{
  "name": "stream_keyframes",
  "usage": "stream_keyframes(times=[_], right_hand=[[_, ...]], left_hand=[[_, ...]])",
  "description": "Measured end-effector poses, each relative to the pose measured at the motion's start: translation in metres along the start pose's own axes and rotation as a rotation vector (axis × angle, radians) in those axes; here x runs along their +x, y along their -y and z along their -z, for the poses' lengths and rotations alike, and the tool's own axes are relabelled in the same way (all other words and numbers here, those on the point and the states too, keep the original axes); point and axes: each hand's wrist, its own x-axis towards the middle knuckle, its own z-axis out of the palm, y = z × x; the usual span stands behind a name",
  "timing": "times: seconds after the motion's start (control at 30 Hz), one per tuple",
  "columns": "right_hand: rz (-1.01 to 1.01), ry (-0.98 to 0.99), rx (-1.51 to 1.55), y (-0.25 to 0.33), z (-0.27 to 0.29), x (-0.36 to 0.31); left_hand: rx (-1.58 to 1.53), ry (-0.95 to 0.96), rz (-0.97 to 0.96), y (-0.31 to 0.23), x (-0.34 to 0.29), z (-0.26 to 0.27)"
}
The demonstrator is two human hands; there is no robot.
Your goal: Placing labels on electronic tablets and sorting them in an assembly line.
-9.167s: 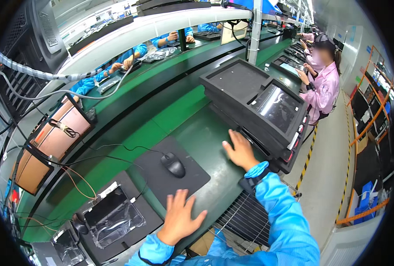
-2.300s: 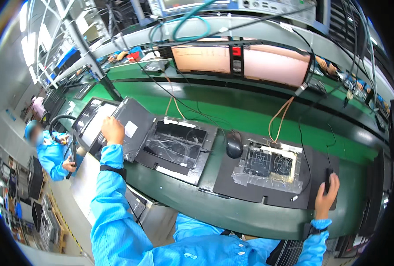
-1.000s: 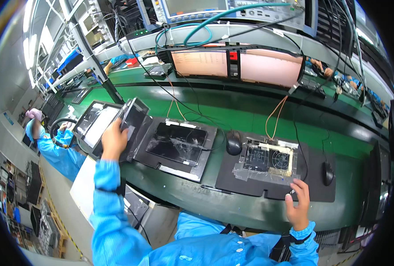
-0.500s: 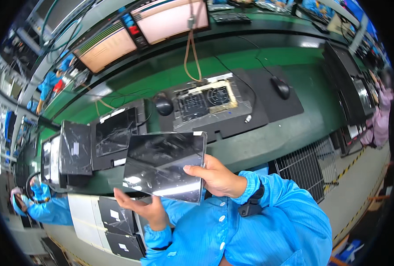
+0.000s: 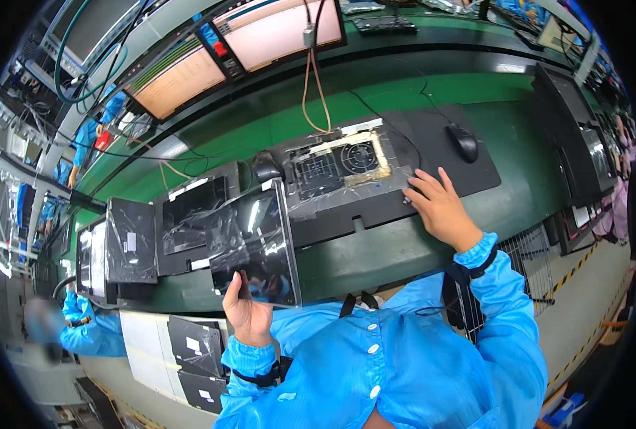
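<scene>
My left hand (image 5: 250, 314) grips a glossy black tablet-like screen panel (image 5: 260, 247) by its lower left edge, thumb over the front. The panel is tilted nearly upright above the bench edge, and shiny film reflects on it. My right hand (image 5: 443, 211) reaches over the black mat with its fingers apart. Its fingertips are at a small cable plug (image 5: 407, 201); whether they touch it I cannot tell. Beside that hand lies a fixture with a cream-framed fan grille (image 5: 361, 157), taped to the mat.
A black mouse (image 5: 464, 143) rests on the right mat (image 5: 482, 168), another mouse (image 5: 266, 166) behind the panel. Film-covered dark panels (image 5: 132, 243) stand at the left. Two monitors (image 5: 282, 36) rise at the back, a black rack (image 5: 572, 143) at the right. A co-worker's blue sleeve (image 5: 92, 332) shows at left.
My right hand has let go of the panel and moved right to the cable plug. My left hand has taken hold of the panel, which has turned more upright and shifted left.
</scene>
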Motion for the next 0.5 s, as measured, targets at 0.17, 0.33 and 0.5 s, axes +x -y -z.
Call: stream_keyframes(times=[0.17,0.33,0.5], right_hand=[[-0.073,-0.049,0.509,0.029,0.012,0.01],[-0.09,0.017,1.28,0.113,0.019,0.03],[-0.004,-0.033,1.149,0.134,0.027,0.044]], left_hand=[[-0.009,0.039,-0.029,0.0,0.008,0.01],[0.02,0.028,-0.044,0.012,0.012,0.007],[0.117,0.188,-0.078,0.016,0.005,-0.004]])
